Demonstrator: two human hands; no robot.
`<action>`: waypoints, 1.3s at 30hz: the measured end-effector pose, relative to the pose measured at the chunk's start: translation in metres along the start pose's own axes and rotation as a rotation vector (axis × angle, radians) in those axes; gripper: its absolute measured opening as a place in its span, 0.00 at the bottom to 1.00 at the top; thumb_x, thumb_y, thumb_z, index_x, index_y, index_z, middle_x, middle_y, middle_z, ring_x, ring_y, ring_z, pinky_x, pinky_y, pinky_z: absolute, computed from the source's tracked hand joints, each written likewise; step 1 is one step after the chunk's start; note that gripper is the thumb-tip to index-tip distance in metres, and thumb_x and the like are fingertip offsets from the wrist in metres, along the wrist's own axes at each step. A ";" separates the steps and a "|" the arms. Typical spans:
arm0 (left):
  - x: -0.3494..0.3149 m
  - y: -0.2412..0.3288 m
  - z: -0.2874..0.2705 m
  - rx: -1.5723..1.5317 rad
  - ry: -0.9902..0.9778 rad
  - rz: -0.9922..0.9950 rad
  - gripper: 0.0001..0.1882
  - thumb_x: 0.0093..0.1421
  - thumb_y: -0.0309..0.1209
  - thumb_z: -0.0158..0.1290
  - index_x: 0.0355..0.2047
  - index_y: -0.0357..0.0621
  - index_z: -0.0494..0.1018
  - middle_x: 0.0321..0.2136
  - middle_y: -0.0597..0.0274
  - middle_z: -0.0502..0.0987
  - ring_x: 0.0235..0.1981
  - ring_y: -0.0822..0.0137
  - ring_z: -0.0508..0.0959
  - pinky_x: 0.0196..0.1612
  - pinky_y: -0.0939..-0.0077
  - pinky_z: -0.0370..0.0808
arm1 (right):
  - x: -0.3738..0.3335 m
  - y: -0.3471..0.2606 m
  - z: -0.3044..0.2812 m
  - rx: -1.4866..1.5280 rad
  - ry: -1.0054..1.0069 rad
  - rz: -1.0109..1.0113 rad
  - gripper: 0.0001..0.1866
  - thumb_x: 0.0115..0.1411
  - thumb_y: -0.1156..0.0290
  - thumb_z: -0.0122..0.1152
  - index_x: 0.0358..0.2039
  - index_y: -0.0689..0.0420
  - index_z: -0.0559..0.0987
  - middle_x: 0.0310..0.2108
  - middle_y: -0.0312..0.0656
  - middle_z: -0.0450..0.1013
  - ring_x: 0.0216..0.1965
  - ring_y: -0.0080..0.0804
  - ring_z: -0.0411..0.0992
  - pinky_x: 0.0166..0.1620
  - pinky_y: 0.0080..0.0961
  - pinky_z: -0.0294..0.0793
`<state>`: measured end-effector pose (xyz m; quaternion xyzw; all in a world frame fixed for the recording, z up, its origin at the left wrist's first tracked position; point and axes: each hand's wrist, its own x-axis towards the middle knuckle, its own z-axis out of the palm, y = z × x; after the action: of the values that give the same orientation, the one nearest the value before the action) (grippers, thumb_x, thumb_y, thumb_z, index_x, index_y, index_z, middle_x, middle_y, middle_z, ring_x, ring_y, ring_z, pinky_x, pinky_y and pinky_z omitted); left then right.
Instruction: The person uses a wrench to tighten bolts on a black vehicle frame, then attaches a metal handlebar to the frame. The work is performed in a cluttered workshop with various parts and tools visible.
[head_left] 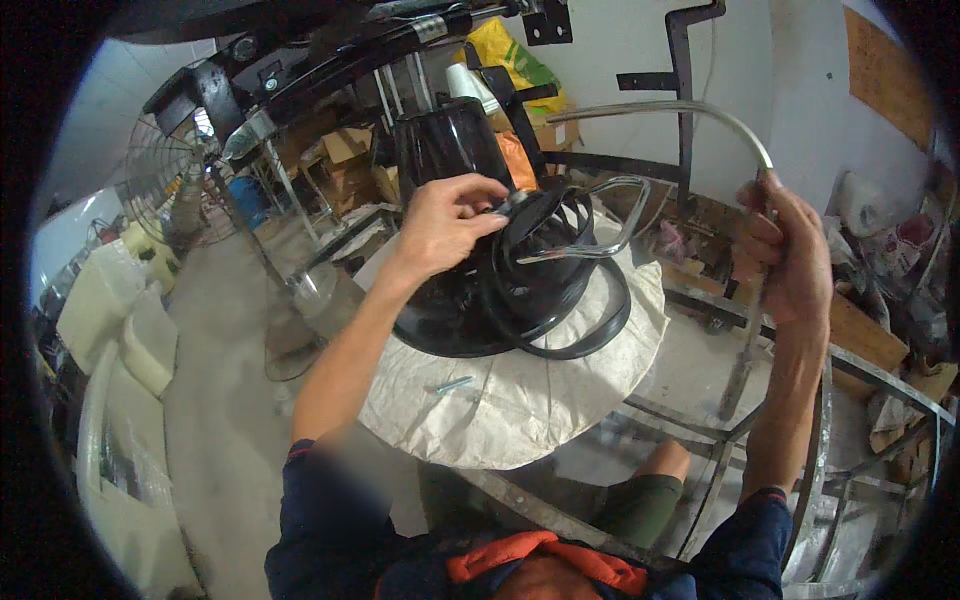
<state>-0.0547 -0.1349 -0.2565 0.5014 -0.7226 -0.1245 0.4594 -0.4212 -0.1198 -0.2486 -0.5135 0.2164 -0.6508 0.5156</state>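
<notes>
A glossy black column [450, 145] rises from a round black base [440, 325] on a white, wrinkled round cover [500, 420]. My left hand [450, 222] is closed at the column's right side, thumb and fingers pinched at a small dark knob-like part [515, 200]; its exact kind is partly hidden. Looped black strip or cable [610, 330] hangs beside it, and a bent chrome tube [628, 225] sticks out there. My right hand [785, 240], raised at the right, grips one end of a long curved shiny rod [690, 108]. A loose bolt [453, 385] lies on the cover.
A black metal mechanism [340, 75] overhangs the column. Below and to the right runs a metal frame [715, 435]. Cream foam pads [105, 300] stand at the left, near a caged fan [175, 180]. Cardboard boxes [345, 150] and a yellow bag [510, 60] are behind.
</notes>
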 end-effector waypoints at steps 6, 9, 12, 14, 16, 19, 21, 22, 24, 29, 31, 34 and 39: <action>0.025 -0.011 0.019 0.309 0.070 0.217 0.15 0.48 0.22 0.66 0.38 0.36 0.80 0.33 0.52 0.81 0.32 0.63 0.82 0.38 0.70 0.78 | -0.009 0.015 0.065 0.067 -0.065 0.097 0.16 0.71 0.64 0.50 0.41 0.67 0.76 0.19 0.23 0.52 0.17 0.13 0.49 0.21 0.18 0.47; 0.012 -0.010 0.012 0.365 0.158 0.302 0.14 0.48 0.21 0.66 0.37 0.35 0.80 0.33 0.52 0.81 0.31 0.63 0.82 0.37 0.69 0.78 | -0.006 0.027 0.086 0.179 -0.094 0.101 0.16 0.72 0.67 0.47 0.44 0.70 0.74 0.20 0.25 0.53 0.18 0.14 0.50 0.22 0.18 0.49; -0.008 -0.011 -0.004 0.299 0.159 0.239 0.12 0.50 0.19 0.64 0.37 0.35 0.80 0.33 0.56 0.81 0.30 0.66 0.81 0.35 0.70 0.78 | -0.001 0.036 0.113 0.217 -0.145 0.112 0.13 0.70 0.69 0.49 0.42 0.67 0.74 0.22 0.29 0.59 0.20 0.15 0.54 0.24 0.18 0.55; -0.020 -0.009 -0.012 0.094 0.099 0.081 0.12 0.52 0.17 0.62 0.38 0.34 0.79 0.32 0.59 0.80 0.30 0.69 0.80 0.34 0.72 0.78 | 0.003 0.043 0.130 0.212 -0.162 0.116 0.11 0.69 0.69 0.50 0.41 0.66 0.74 0.23 0.29 0.59 0.20 0.16 0.55 0.25 0.19 0.57; -0.027 -0.010 -0.018 -0.027 0.042 -0.026 0.13 0.54 0.16 0.61 0.40 0.35 0.78 0.31 0.64 0.79 0.30 0.73 0.78 0.32 0.76 0.77 | 0.006 0.052 0.142 0.176 -0.161 0.082 0.10 0.68 0.69 0.52 0.38 0.64 0.74 0.23 0.30 0.60 0.21 0.17 0.57 0.25 0.19 0.58; -0.046 -0.019 -0.026 0.015 0.031 -0.107 0.14 0.51 0.16 0.62 0.39 0.34 0.79 0.33 0.57 0.81 0.31 0.68 0.82 0.35 0.74 0.78 | 0.007 0.055 0.152 0.130 -0.091 0.064 0.12 0.69 0.69 0.50 0.42 0.68 0.74 0.23 0.29 0.59 0.21 0.15 0.55 0.25 0.17 0.55; -0.063 -0.032 -0.029 0.022 0.058 -0.094 0.14 0.50 0.16 0.62 0.39 0.35 0.79 0.32 0.59 0.81 0.31 0.70 0.81 0.37 0.75 0.77 | 0.009 0.053 0.143 0.094 -0.075 0.024 0.11 0.69 0.68 0.51 0.38 0.65 0.75 0.23 0.29 0.62 0.20 0.16 0.57 0.24 0.18 0.57; -0.071 -0.038 -0.030 0.026 0.070 -0.087 0.14 0.50 0.16 0.62 0.39 0.35 0.79 0.32 0.59 0.81 0.31 0.71 0.80 0.38 0.75 0.77 | 0.008 0.047 0.134 0.114 -0.095 0.017 0.12 0.69 0.68 0.51 0.40 0.66 0.76 0.23 0.29 0.62 0.20 0.16 0.57 0.24 0.17 0.56; -0.090 -0.044 -0.033 0.055 0.034 -0.180 0.13 0.51 0.16 0.62 0.39 0.36 0.79 0.32 0.62 0.80 0.31 0.73 0.79 0.36 0.77 0.76 | 0.000 0.030 0.123 0.096 -0.120 -0.005 0.14 0.69 0.67 0.50 0.43 0.68 0.76 0.22 0.28 0.61 0.19 0.14 0.55 0.23 0.16 0.53; -0.126 -0.058 -0.030 -0.086 -0.051 -0.147 0.12 0.50 0.15 0.62 0.36 0.37 0.80 0.33 0.62 0.81 0.34 0.73 0.79 0.41 0.77 0.76 | -0.014 0.016 0.099 0.081 -0.206 -0.023 0.17 0.71 0.66 0.49 0.45 0.71 0.76 0.20 0.26 0.57 0.17 0.13 0.52 0.20 0.16 0.49; -0.133 -0.070 -0.031 -0.082 -0.113 -0.186 0.13 0.49 0.16 0.63 0.37 0.37 0.80 0.36 0.61 0.81 0.37 0.71 0.80 0.42 0.76 0.77 | -0.017 0.013 0.088 0.031 -0.209 -0.008 0.17 0.71 0.66 0.49 0.45 0.71 0.75 0.19 0.24 0.55 0.17 0.13 0.50 0.20 0.16 0.47; -0.133 -0.069 -0.026 -0.038 -0.191 -0.225 0.14 0.47 0.20 0.64 0.37 0.38 0.81 0.41 0.57 0.81 0.40 0.64 0.81 0.43 0.71 0.78 | -0.021 0.001 0.066 -0.068 -0.186 -0.059 0.18 0.71 0.65 0.49 0.45 0.71 0.76 0.19 0.23 0.51 0.16 0.11 0.48 0.20 0.17 0.43; -0.142 -0.085 -0.030 0.063 -0.322 0.092 0.13 0.44 0.22 0.66 0.34 0.39 0.82 0.41 0.57 0.79 0.42 0.62 0.80 0.45 0.70 0.77 | -0.026 -0.020 0.033 -0.325 -0.042 -0.192 0.20 0.70 0.61 0.52 0.43 0.69 0.78 0.18 0.23 0.53 0.17 0.10 0.47 0.19 0.16 0.41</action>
<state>0.0312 -0.0470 -0.3710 0.4554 -0.8126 -0.1594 0.3269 -0.4024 -0.0806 -0.2314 -0.6218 0.2580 -0.6426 0.3660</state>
